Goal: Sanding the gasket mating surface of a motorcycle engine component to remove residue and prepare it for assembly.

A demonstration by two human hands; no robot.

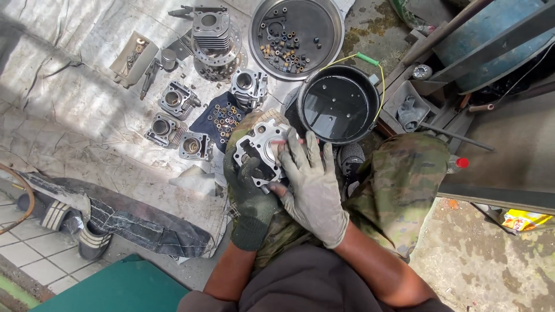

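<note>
Six engine cylinders, two basins
</note>
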